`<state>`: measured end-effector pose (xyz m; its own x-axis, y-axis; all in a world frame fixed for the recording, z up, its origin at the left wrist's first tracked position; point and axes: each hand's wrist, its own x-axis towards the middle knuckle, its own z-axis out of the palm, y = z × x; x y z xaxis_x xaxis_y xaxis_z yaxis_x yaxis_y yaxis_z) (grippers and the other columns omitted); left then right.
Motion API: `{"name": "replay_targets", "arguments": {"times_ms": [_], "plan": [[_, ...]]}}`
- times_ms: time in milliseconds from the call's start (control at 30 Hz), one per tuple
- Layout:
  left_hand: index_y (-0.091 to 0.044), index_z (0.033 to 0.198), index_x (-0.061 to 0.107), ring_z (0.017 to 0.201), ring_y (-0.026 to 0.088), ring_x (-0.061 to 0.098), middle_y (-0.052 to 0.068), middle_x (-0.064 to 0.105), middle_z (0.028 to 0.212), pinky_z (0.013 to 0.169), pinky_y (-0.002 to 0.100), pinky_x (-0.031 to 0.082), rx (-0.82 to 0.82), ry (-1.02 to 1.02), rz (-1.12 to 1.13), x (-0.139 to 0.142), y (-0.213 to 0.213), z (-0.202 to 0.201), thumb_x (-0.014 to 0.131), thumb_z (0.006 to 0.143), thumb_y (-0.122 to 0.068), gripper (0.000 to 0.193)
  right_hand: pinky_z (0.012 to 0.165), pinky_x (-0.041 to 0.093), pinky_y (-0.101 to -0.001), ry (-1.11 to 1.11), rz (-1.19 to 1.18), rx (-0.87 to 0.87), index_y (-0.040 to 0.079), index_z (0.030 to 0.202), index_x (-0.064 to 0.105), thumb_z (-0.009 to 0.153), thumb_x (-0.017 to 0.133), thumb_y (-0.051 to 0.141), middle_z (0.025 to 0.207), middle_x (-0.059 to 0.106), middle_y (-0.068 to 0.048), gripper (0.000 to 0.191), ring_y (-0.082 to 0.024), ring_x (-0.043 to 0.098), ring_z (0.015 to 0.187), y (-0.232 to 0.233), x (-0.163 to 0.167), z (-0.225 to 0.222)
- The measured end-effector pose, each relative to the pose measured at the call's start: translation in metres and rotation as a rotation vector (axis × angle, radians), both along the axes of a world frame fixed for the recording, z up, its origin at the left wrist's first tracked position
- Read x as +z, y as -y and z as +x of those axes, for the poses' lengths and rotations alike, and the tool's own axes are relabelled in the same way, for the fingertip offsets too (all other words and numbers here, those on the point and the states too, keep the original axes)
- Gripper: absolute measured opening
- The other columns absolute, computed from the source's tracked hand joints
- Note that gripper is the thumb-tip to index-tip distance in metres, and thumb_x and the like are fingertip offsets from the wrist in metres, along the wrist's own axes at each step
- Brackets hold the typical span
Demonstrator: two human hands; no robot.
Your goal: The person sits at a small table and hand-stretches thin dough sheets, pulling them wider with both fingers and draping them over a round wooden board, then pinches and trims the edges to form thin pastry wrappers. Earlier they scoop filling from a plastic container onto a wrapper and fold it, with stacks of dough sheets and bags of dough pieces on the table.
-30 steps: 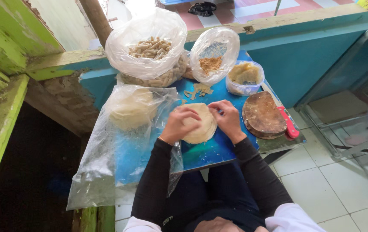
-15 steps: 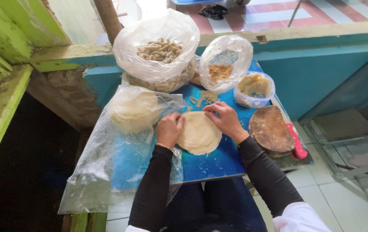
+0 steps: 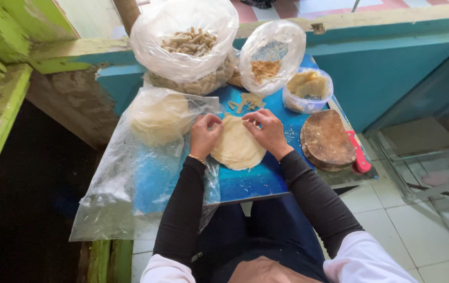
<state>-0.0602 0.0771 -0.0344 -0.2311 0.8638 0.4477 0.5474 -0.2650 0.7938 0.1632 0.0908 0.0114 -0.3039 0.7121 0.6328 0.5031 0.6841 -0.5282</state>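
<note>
Clear plastic bag of pale round wrappers (image 3: 156,118) sits far left on the blue worktop (image 3: 256,181). Left hand (image 3: 203,137) and right hand (image 3: 266,131) both pinch the top edge of a thin round dough sheet (image 3: 237,149) lying mid-worktop; round wooden board (image 3: 328,139) on the right.

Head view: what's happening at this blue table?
A seated person has both hands on a round, pale dough wrapper lying on the blue table; the left hand and right hand pinch its far edge. A bag of stacked wrappers lies to the left, a bag of finished rolls behind, a round wooden board to the right.
</note>
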Motion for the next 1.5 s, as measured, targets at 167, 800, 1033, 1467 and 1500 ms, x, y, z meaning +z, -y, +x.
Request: {"name": "replay_targets", "arguments": {"times_ms": [167,800,1033,1467,1500], "plan": [[-0.004,0.112,0.062,0.084,0.026,0.074,0.013,0.075,0.098,0.077,0.038,0.058,0.016,0.128,-0.081,-0.003,-0.004,-0.001,0.078,0.082,-0.031,0.043,0.079,0.054,-0.0368,0.049,0.089,-0.034,0.015,0.100,0.078,0.093,0.076,0.028,0.095,0.070,-0.004,0.015,-0.024,0.065,0.092,-0.005,-0.003,0.008],[-0.007,0.141,0.051,0.102,0.015,0.068,0.007,0.069,0.119,0.077,0.030,0.058,-0.481,0.591,-0.453,0.013,0.008,0.002,0.073,0.091,-0.021,0.056,0.077,0.054,-0.0289,-0.149,-0.272,0.119,0.012,0.112,0.066,0.080,0.084,0.024,0.099,0.070,-0.002,0.039,-0.011,0.066,0.091,-0.007,0.016,0.042],[-0.004,0.125,0.067,0.094,0.012,0.068,0.007,0.072,0.111,0.076,0.028,0.059,-0.449,0.570,-0.411,0.010,0.007,-0.002,0.071,0.093,-0.018,0.036,0.064,0.050,-0.0317,0.099,-0.285,0.429,0.013,0.086,0.074,0.077,0.088,0.025,0.085,0.066,-0.001,0.020,-0.018,0.062,0.075,0.018,0.027,0.026],[-0.011,0.096,0.078,0.092,0.010,0.069,0.001,0.071,0.101,0.080,0.029,0.054,-0.566,0.035,-0.238,0.058,0.040,0.006,0.076,0.088,-0.023,0.015,0.076,0.052,-0.0376,0.227,0.037,0.427,0.014,0.087,0.074,0.077,0.086,0.027,0.090,0.067,-0.004,0.020,-0.024,0.065,0.087,0.058,0.037,0.025],[-0.011,0.095,0.078,0.094,0.011,0.068,0.001,0.072,0.102,0.081,0.029,0.053,-0.584,0.015,-0.234,0.061,0.042,0.007,0.076,0.087,-0.023,0.015,0.077,0.052,-0.0383,0.240,0.084,0.384,0.014,0.088,0.074,0.079,0.084,0.025,0.091,0.067,-0.004,0.017,-0.025,0.065,0.087,0.062,0.036,0.025]]}}
